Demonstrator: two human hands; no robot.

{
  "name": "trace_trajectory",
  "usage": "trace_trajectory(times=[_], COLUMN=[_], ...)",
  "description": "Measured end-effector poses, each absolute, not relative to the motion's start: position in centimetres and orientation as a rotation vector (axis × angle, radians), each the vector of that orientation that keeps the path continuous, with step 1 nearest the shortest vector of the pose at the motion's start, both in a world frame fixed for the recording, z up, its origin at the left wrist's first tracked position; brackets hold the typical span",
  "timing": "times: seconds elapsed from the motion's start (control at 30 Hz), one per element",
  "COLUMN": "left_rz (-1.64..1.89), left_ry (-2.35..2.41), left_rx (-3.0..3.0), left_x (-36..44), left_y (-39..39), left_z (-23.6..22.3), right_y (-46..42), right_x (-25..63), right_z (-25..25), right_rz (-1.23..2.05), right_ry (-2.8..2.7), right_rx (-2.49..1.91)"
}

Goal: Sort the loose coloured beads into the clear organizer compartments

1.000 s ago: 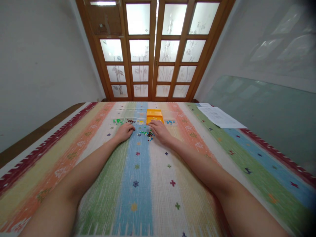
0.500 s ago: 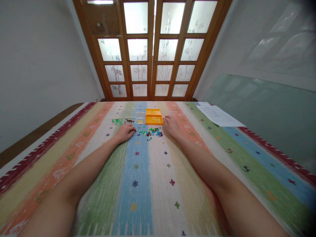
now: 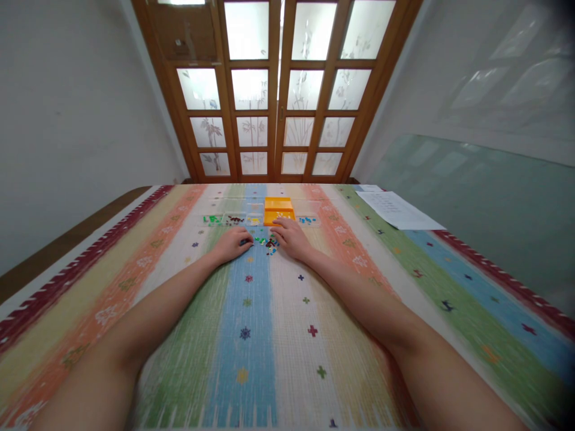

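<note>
Right hand (image 3: 291, 238) moved left, partly over loose pieces (image 3: 271, 244).

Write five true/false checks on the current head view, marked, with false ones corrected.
1. The orange box stands open. True.
2. The blue pieces lie left of the orange box. False: they lie to its right.
3. The green pieces are farther left than the orange box. True.
4. The right hand touches the paper. False: it is at the right side of the mixed pile, apart from the paper.
5. The tablecloth is plain white. False: it has coloured stripes and small motifs.
</note>
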State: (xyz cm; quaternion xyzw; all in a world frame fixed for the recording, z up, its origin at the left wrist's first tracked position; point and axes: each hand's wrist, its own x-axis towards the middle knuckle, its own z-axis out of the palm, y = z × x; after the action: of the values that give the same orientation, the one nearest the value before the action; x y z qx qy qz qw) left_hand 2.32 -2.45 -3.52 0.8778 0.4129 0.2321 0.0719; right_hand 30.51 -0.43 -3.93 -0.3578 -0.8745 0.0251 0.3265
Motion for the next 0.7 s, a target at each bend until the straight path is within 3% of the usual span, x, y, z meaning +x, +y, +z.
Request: trace_trajectory(times=[0.27, 0.7], left_rz=[0.729, 0.794], left_ry=[1.251, 1.441], left_rx=[2.585, 2.579], left_x=[1.7, 0.9], left_y=[-1.9, -1.1], left_z=[-3.6, -4.3], right_y=[-2.1, -2.7], right_x=[28.9, 27.5], right_z=[-3.1, -4.1], right_rz=[0.123, 0.174], right_ry=[-2.521, -2.684], right_rx=[-0.665, -0.617])
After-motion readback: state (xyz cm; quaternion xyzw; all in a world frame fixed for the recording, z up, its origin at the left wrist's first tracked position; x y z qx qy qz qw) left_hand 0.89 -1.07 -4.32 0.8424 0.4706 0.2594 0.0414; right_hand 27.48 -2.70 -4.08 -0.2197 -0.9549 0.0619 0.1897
